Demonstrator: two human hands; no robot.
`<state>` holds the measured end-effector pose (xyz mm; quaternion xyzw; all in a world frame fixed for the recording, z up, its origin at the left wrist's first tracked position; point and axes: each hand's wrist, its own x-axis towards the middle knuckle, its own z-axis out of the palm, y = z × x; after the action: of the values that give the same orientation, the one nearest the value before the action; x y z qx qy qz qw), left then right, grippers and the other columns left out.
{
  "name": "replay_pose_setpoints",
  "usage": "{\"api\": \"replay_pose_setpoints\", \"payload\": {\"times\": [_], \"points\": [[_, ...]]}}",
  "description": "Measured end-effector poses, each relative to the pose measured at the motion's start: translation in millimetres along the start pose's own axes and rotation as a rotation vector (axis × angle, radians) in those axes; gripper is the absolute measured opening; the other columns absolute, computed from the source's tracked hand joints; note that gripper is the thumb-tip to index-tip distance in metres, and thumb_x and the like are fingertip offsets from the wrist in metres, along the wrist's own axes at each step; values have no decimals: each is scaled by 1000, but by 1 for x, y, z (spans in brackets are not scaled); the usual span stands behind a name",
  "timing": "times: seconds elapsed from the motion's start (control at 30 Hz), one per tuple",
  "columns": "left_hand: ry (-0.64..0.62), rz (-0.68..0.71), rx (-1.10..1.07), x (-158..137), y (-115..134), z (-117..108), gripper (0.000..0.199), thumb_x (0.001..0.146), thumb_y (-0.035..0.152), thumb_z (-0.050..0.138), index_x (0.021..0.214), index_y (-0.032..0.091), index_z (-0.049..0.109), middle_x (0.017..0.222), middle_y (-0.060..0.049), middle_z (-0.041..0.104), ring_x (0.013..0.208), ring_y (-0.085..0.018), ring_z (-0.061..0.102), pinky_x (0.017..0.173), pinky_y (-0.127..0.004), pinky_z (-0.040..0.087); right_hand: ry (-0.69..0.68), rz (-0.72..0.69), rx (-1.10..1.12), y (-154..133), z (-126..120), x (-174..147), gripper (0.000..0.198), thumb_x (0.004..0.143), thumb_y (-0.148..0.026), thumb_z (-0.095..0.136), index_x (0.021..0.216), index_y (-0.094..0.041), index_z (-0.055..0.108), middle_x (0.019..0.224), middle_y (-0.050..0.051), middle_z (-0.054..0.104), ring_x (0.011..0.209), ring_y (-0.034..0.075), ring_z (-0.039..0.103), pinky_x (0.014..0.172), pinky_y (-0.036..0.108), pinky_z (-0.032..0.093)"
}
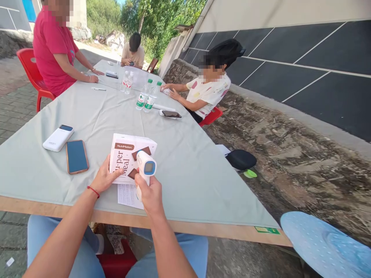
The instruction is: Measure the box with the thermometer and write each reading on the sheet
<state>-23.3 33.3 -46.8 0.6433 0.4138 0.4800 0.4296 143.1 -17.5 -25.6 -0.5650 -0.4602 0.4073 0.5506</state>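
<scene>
A white box [123, 157] with brown "NutriMotion" lettering and pictures of chocolate-coloured bars stands near the front edge of the table. My left hand [104, 177] grips its lower left side, thumb across the printed face. In my right hand [150, 195], fingers wrapped round the handle, is a white infrared thermometer [146, 164] with a blue-framed screen facing me. The thermometer is in front of the box's right part and hides some of it; I cannot tell whether they touch. Under the box and my right hand lies a printed sheet [126, 195].
Left of the box lie a phone [77, 156] and a white power bank [58, 138]. Farther back stand several water bottles [142, 98], with another phone [171, 114] beside them. Three people sit or stand around the cloth-covered table [199, 185]. A blue hat [324, 245] is at the lower right.
</scene>
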Motion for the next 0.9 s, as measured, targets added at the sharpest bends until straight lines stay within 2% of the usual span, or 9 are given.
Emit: {"api": "replay_pose_setpoints", "payload": {"times": [0.63,0.9], "points": [[-11,-39,-3,0,0,-2,67,83,53,64,135,18,42,127,-10,56,114,-25,55,97,-39,46,-59,13,44,-8,0,-2,48,77,-47,63,108,-11,67,72,3,60,70,19,55,62,28,45],[-19,-25,-11,0,2,-2,67,83,53,64,134,17,42,127,-11,56,114,-26,55,96,-40,48,-35,-11,-1,-7,2,-1,44,76,-48,62,100,-12,68,68,2,59,69,20,55,61,28,45]]}}
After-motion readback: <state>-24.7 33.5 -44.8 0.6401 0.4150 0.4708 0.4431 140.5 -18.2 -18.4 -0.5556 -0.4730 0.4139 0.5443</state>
